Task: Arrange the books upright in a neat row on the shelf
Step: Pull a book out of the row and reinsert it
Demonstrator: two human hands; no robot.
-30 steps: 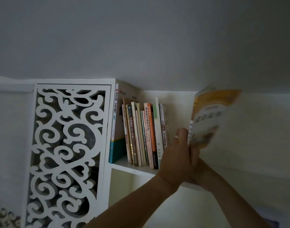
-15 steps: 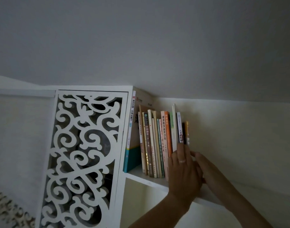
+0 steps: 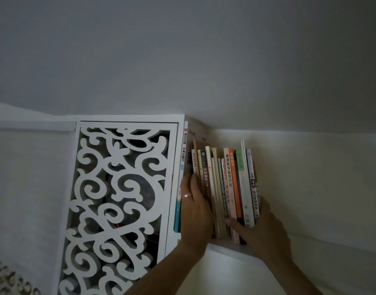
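1. The right hand (image 3: 261, 228) is at the right end of the row of books (image 3: 225, 188), near the front edge of the shelf (image 3: 229, 245). Its thumb crosses the feet of the spines while its fingers curl round the outer side of the last book, so it clasps that end. Half a second ago it only reached in beside the row.

2. The left hand (image 3: 194, 207), a ring on one finger, has moved from the right end to the left end. Its fingers lie fairly straight against the leftmost spines, pressing and not gripping, next to the tall white book (image 3: 183, 167) by the fretwork panel (image 3: 121, 199).

3. The yellow-covered book held aloft a second ago is no longer in hand. It was slipped in at the right end; I cannot pick it out now behind the last spine.

4. The books stand upright and close together on the shelf's left part, against the back wall. With both ends bracketed, this looks like a final squeeze to square the row; the task seems nearly done. Heights and front edges remain uneven.
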